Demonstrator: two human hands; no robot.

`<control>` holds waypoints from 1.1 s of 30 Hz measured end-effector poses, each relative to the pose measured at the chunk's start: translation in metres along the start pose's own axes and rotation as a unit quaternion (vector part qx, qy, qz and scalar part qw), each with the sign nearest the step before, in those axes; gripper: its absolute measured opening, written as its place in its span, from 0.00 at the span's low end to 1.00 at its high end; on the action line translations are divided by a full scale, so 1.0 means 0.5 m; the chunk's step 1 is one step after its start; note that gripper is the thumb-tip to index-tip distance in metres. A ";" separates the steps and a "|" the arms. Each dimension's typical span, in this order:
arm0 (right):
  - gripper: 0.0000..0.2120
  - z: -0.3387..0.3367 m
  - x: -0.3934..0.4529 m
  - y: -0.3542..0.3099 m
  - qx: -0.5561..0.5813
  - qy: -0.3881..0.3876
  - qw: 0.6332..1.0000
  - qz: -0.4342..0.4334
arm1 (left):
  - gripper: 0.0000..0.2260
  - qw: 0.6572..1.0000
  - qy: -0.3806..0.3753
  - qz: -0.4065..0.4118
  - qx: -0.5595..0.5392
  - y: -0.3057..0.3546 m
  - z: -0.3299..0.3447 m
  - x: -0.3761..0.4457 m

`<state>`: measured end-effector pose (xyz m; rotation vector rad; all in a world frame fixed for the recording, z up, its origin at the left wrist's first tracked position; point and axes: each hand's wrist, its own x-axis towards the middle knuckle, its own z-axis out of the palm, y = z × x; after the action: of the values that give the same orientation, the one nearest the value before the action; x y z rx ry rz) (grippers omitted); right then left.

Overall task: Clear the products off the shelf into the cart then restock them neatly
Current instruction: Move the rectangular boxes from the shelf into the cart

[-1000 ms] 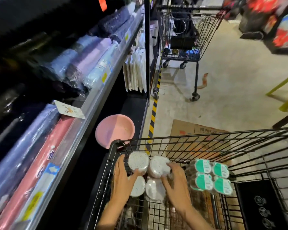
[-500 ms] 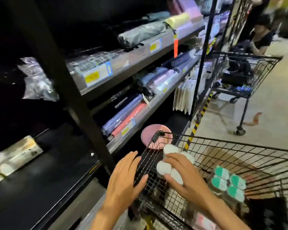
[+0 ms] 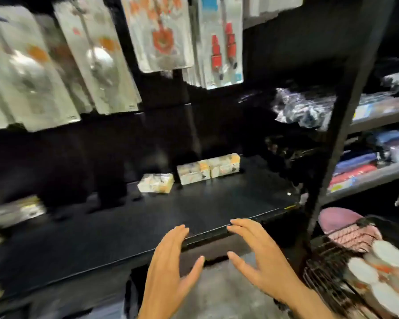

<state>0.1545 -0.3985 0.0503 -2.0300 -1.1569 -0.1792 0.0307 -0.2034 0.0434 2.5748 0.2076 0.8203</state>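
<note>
Dark store shelving fills the view, blurred in places, with a wide black shelf (image 3: 217,203) running across the middle. Three small pale boxes (image 3: 195,174) sit toward the back of that shelf, two side by side and touching, the third just beside them to the left and lying lower. Above them hang flat packets (image 3: 161,33) of kitchen tools, the printing too smeared to read. A black upright post (image 3: 332,143) stands at the right end of the shelf and cuts it off from the neighbouring bays, where wrapped bundles (image 3: 359,166) in blue, red and lilac lie on grey ledges. Both hands reach forward at the shelf's front edge, palms facing each other with a gap between them. The left hand (image 3: 168,270) has straight, relaxed fingers and holds nothing; its fingertips lie over the front lip. The right hand (image 3: 260,256) is spread as well, fingers loosely bent, thumb apart, grasping nothing. At the lower right the wire cart (image 3: 320,270) shows in part, holding round white packs (image 3: 378,270), and a pink bowl (image 3: 336,218) sits just behind its rim.
</note>
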 end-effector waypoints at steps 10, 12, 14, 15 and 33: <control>0.23 0.368 0.125 -0.345 0.098 -0.085 0.987 -0.098 | 0.28 0.984 0.078 -0.125 0.101 -0.288 -0.344 -0.213; 0.24 0.422 0.140 -0.398 0.105 -0.100 0.983 -0.110 | 0.29 0.978 0.088 -0.149 0.115 -0.334 -0.397 -0.253; 0.24 0.468 0.155 -0.445 0.113 -0.116 0.980 -0.116 | 0.28 0.973 0.103 -0.167 0.125 -0.372 -0.441 -0.287; 0.24 0.488 0.163 -0.464 0.118 -0.124 0.978 -0.117 | 0.28 0.970 0.108 -0.177 0.125 -0.389 -0.459 -0.302; 0.23 0.854 0.332 -0.605 0.123 -0.292 0.945 -0.078 | 0.27 0.905 0.168 -0.361 0.151 -0.696 -0.636 -0.386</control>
<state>-0.0892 0.0910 0.0020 -1.8112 -1.6084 0.5027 -0.3154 0.1698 0.0234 2.2877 1.3906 0.9622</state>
